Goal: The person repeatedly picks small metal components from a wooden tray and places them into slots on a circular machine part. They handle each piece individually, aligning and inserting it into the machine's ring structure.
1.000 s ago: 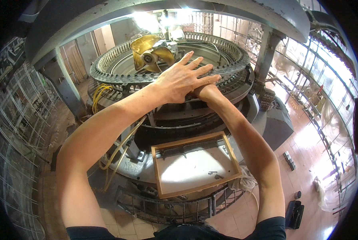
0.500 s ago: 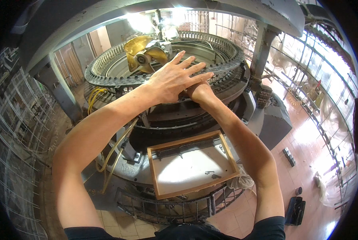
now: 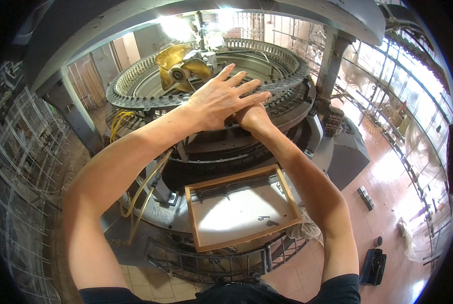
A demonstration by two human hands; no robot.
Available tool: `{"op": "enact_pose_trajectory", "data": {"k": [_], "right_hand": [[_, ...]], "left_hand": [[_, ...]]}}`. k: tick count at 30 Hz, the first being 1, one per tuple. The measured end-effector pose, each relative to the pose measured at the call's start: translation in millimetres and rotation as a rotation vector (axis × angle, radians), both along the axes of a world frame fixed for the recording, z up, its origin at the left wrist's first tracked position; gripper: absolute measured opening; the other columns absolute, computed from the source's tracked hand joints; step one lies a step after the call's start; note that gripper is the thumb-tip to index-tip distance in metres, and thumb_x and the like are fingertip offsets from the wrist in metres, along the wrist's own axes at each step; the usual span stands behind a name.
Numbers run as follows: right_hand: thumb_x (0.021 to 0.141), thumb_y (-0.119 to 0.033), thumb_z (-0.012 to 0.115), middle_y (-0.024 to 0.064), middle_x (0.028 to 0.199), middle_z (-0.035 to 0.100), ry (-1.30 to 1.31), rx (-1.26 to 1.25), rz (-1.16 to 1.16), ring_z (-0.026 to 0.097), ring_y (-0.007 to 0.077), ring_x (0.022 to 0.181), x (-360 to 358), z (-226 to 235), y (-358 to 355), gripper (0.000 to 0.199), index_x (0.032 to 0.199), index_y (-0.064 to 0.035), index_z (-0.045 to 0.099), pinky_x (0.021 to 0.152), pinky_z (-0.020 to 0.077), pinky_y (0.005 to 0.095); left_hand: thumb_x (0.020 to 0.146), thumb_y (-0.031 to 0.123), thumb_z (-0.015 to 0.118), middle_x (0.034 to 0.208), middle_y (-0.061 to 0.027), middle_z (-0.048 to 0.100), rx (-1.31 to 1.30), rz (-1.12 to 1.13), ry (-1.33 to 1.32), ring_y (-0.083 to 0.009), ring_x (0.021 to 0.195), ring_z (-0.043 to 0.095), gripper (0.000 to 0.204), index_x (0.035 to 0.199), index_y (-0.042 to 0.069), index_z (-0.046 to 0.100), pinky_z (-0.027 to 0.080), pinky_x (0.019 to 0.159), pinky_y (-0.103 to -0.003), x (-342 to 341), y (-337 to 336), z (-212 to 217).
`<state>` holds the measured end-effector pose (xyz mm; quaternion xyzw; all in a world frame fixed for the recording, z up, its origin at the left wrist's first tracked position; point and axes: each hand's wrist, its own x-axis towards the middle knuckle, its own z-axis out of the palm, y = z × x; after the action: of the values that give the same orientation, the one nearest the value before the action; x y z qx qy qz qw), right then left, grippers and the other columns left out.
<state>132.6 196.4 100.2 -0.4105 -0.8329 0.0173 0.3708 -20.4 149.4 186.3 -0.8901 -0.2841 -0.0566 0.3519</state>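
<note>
Both my arms reach out to the near rim of a large round machine ring [image 3: 150, 103], lined with rows of dark metal blocks. My left hand [image 3: 220, 100] is stretched flat with its fingers spread, lying over the rim and partly over my right hand. My right hand [image 3: 253, 115] sits beneath it at the ring's near side. Its fingers are hidden behind the left hand and the machine, so what they touch does not show. A brass-coloured fan [image 3: 178, 75] with broad blades stands inside the ring, just beyond my left hand.
Below my hands a wooden-framed tray [image 3: 226, 215] holds a row of thin dark metal pieces and a few loose ones. Yellow tubes [image 3: 148, 197] hang at left. Grey posts [image 3: 332, 66] flank the ring. A black case [image 3: 373, 267] lies on the tiled floor at right.
My hands stay almost in the same place. My left elbow has shifted slightly outward to the left.
</note>
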Motion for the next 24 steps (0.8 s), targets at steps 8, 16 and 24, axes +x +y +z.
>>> {"op": "enact_pose_trajectory", "data": {"k": [8, 16, 24], "right_hand": [[0.091, -0.021, 0.074, 0.0241, 0.127, 0.068, 0.004, -0.038, -0.019, 0.064, 0.0411, 0.120, -1.6, 5.9, -4.2, 0.042, 0.129, -0.0054, 0.067, 0.100, 0.0502, 0.0486], [0.092, -0.021, 0.073, 0.0237, 0.125, 0.070, 0.040, -0.048, -0.005, 0.064, 0.0397, 0.119, -1.9, 2.8, -2.6, 0.041, 0.129, -0.0060, 0.068, 0.100, 0.0507, 0.0472], [0.093, -0.021, 0.072, 0.0236, 0.126, 0.069, 0.070, -0.062, -0.006, 0.064, 0.0396, 0.120, -2.4, 5.0, -6.2, 0.039, 0.129, -0.0058, 0.067, 0.099, 0.0506, 0.0475]], "left_hand": [[0.065, 0.009, 0.086, 0.165, -0.0075, 0.041, 0.015, -0.005, -0.011, -0.0347, 0.151, 0.039, 0.117, 0.165, 0.032, 0.030, 0.021, 0.132, -0.057, -0.6, 2.1, -1.5], [0.067, 0.009, 0.084, 0.165, -0.0080, 0.040, 0.014, -0.004, -0.001, -0.0348, 0.151, 0.039, 0.115, 0.165, 0.032, 0.029, 0.021, 0.132, -0.058, 0.5, 1.4, -1.5], [0.067, 0.009, 0.084, 0.164, -0.0087, 0.041, 0.012, -0.014, -0.006, -0.0353, 0.150, 0.040, 0.114, 0.165, 0.032, 0.030, 0.022, 0.131, -0.058, -1.5, 1.5, -1.8]]}}
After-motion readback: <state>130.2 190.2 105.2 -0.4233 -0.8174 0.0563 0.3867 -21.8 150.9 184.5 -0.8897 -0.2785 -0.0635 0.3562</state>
